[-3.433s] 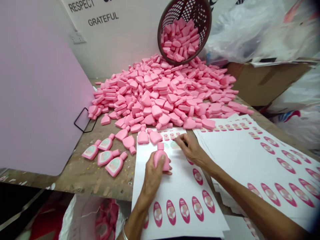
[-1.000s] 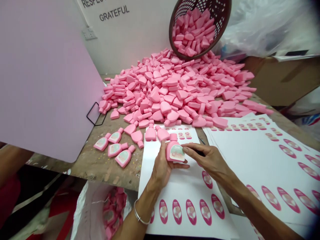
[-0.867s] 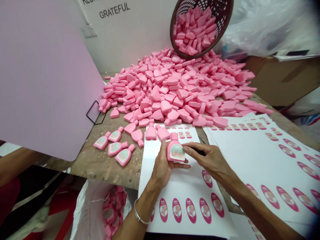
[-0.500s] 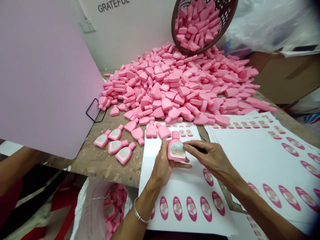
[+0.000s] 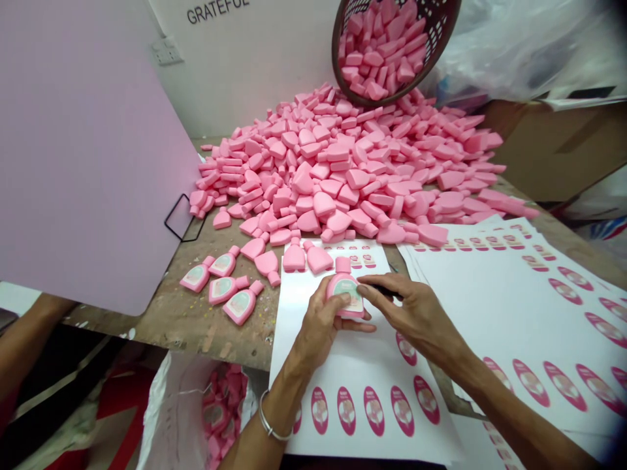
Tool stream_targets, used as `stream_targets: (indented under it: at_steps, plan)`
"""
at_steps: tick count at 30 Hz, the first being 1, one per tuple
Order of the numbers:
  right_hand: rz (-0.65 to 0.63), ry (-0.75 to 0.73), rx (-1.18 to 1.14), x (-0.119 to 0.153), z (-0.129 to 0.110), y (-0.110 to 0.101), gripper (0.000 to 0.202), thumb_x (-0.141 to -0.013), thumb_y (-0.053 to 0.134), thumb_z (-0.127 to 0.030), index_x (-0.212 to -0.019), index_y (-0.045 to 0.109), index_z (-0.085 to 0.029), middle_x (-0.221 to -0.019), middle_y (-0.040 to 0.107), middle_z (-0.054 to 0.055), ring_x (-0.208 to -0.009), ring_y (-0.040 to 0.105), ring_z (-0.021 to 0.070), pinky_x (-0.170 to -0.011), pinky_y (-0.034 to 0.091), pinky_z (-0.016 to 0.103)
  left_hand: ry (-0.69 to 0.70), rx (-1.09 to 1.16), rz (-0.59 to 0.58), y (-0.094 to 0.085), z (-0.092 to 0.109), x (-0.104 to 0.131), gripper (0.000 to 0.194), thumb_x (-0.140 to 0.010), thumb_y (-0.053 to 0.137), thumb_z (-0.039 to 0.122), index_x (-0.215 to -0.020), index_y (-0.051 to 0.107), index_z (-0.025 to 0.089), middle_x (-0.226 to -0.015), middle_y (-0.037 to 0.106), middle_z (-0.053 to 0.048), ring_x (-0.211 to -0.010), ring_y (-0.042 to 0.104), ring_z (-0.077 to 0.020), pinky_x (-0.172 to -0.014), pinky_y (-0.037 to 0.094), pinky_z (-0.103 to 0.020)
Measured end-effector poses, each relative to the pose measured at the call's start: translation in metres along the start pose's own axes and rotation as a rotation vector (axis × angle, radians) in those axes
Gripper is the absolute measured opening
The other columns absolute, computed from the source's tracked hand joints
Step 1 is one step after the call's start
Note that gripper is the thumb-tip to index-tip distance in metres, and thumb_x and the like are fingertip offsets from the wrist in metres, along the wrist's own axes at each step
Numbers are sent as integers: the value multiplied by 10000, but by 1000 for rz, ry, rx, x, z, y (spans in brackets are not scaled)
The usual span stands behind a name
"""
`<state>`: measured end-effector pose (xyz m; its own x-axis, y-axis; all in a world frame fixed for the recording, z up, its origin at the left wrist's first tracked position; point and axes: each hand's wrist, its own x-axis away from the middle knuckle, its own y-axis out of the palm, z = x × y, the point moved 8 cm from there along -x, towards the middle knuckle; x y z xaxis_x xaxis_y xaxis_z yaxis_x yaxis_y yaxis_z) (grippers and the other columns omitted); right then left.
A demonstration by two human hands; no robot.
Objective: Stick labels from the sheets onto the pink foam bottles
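A small pink bottle (image 5: 343,266) with a pale green label (image 5: 353,301) stands upright in my left hand (image 5: 318,320). My left thumb now lies across the label, with the fingers behind and under the bottle. My right hand (image 5: 416,310) is closed round a thin dark tool (image 5: 386,291), whose kind I cannot make out. Its thumb and fingertip touch the label's right edge. Beneath both hands lies a white sticker sheet (image 5: 306,352) with oval pink labels along its lower part. Two plain pink bottles (image 5: 319,257) rest on its top edge.
Several labelled bottles (image 5: 240,305) lie on the worn table (image 5: 196,333) to the left. Behind is a big heap of plain bottles (image 5: 323,170) under a tipped brown basket (image 5: 337,65). More sticker sheets (image 5: 470,294) lie right. A pink panel (image 5: 88,163) partly hides another person's arm (image 5: 29,333).
My left thumb has moved from the bottle's side onto the face of the label. The right hand stays at the label's edge; the whole view has shifted slightly.
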<state>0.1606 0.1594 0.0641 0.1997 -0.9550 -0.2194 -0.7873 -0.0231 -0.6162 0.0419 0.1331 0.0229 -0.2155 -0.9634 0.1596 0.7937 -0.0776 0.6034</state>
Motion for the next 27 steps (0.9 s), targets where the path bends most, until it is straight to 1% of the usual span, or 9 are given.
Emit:
stream_targets:
  at_steps: [3, 5, 7, 9, 11, 15, 19, 23, 27]
  plan:
    - [155, -109, 356, -1, -10, -16, 351, -850, 527, -453, -1041, 685, -204, -848, 690, 112, -829, 599, 274, -753, 426, 424, 10, -25, -9, 3, 0, 1, 248, -828, 556, 252, -1052, 528, 150, -990, 618, -83, -825, 644, -184, -727, 580, -381]
    - [227, -100, 412, -3, -9, -24, 395, -843, 533, -466, -1106, 648, -195, -935, 677, 136, -903, 585, 300, -796, 413, 451, 7, -37, -27, 5, 0, 2, 254, -837, 547, 272, -1055, 516, 143, -987, 615, -95, -806, 637, -182, -702, 584, -382]
    - [191, -43, 263, -9, -4, -23, 481, -793, 590, -511, -1168, 596, -210, -1076, 650, 124, -986, 576, 294, -836, 434, 434, 0, -56, -47, 7, -2, 3, 289, -838, 554, 289, -1083, 511, 141, -976, 609, -94, -783, 628, -176, -692, 587, -396]
    - [90, 42, 60, -15, 4, -12, 592, -709, 662, -556, -1191, 560, -227, -1149, 628, 94, -1018, 581, 269, -849, 467, 397, -7, -88, -59, 8, -4, 5, 332, -840, 564, 303, -1132, 502, 156, -947, 601, -73, -765, 624, -166, -700, 586, -405]
    - [44, 113, -51, -20, 10, -5, 644, -650, 703, -571, -1174, 559, -225, -1142, 630, 84, -1017, 588, 260, -859, 481, 389, -10, -120, -61, 7, -5, 7, 360, -843, 569, 312, -1167, 492, 175, -919, 596, -54, -764, 625, -161, -711, 583, -396]
    - [109, 196, -160, -23, 20, -9, 633, -635, 712, -568, -1135, 571, -207, -1153, 614, 99, -1032, 586, 263, -881, 481, 401, 3, -79, -57, 4, -4, 9, 292, -845, 560, 310, -1086, 509, 153, -945, 612, -82, -765, 620, -166, -692, 580, -376]
    - [-45, 366, -315, -8, 30, 6, 704, -577, 745, -574, -1151, 557, -212, -1172, 601, 118, -1063, 591, 288, -802, 527, 371, 19, -28, -40, 2, 0, 7, 256, -846, 554, 275, -1061, 513, 141, -943, 626, -86, -781, 626, -166, -742, 569, -384]
    - [-119, 387, -314, 6, 35, 11, 730, -563, 771, -539, -1181, 547, -221, -1221, 576, 129, -1098, 578, 298, -794, 534, 361, 4, -5, -6, 2, -2, 5, 257, -840, 559, 263, -1059, 517, 136, -929, 633, -83, -800, 640, -181, -767, 560, -387]
    - [-75, 339, -206, -5, 54, -10, 713, -560, 778, -523, -1163, 560, -211, -1066, 642, 99, -951, 626, 266, -696, 535, 330, -7, -26, 17, -5, 2, 12, 240, -843, 554, 324, -987, 526, 134, -938, 636, -97, -757, 652, -193, -760, 548, -405]
